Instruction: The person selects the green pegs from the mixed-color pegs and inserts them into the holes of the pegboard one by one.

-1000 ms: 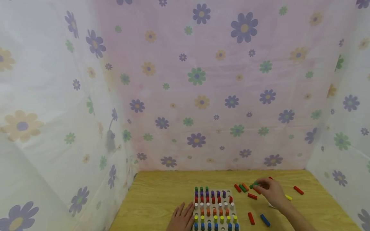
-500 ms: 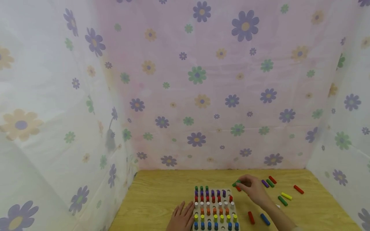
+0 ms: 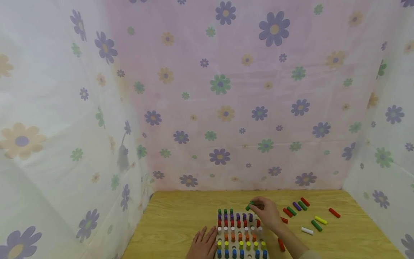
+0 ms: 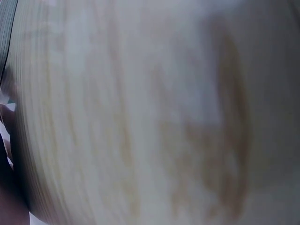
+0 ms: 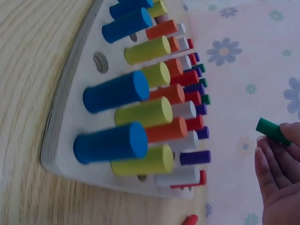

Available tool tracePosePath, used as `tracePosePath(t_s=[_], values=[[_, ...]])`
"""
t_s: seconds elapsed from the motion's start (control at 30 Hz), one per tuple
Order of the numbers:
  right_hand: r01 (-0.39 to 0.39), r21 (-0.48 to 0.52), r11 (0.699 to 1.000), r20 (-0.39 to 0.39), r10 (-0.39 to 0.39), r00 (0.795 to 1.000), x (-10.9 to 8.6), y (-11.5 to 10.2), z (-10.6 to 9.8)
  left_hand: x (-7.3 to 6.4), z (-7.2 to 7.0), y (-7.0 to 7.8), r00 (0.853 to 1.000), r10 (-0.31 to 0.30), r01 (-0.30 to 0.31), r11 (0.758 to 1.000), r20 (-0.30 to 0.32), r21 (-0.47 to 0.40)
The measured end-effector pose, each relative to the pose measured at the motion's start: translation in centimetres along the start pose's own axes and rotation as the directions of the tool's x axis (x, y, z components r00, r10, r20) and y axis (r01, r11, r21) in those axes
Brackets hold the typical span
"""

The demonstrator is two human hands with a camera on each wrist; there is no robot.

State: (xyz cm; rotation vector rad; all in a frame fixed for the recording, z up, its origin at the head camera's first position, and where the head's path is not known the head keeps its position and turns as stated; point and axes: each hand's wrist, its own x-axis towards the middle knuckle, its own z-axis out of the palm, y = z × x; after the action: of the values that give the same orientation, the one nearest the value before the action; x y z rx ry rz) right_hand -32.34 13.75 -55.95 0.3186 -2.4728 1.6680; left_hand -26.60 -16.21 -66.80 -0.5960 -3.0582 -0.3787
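My right hand (image 3: pixel 266 214) pinches a green peg (image 3: pixel 249 206) between thumb and fingers, above the far right part of a pegboard (image 3: pixel 265 235). In the right wrist view the same green peg (image 5: pixel 273 131) is tilted and apart from the board (image 5: pixel 70 119). Rows of blue, yellow, orange, white, red, purple and green pegs stand upright in it, with some bare holes. My left hand (image 3: pixel 203 244) lies on the table with fingers extended, against the board's left edge. The left wrist view is mostly blurred wood grain.
On the wooden table (image 3: pixel 174 216), loose pegs lie right of the board, among them a white peg (image 3: pixel 307 231), a yellow peg (image 3: pixel 321 220) and several red and green ones. My right forearm covers part of that area. Flower-printed sheets (image 3: pixel 194 108) enclose the table.
My right hand has carried the green peg leftward from the loose pegs to above the board's far side. My left hand has stayed in place.
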Motion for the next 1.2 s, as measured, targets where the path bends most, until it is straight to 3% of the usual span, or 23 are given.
tracePosePath(t_s=[0.3,0.73,1.2], values=[[0.051,-0.032,0.998,-0.086,-0.053,0.995,0.5,0.8,3.1,0.0,-0.1,0.1,1.0,-0.015,0.015,1.0,0.0,0.006],[0.049,-0.077,0.996,-0.071,-0.055,0.996,1.3,1.9,5.7,0.0,-0.5,0.1,1.0,-0.013,0.013,1.0,-0.002,0.012],[-0.032,-0.159,0.987,-0.065,0.022,0.998,1.4,3.1,7.1,-0.1,0.1,0.0,1.0,-0.001,0.001,1.0,-0.009,-0.027]])
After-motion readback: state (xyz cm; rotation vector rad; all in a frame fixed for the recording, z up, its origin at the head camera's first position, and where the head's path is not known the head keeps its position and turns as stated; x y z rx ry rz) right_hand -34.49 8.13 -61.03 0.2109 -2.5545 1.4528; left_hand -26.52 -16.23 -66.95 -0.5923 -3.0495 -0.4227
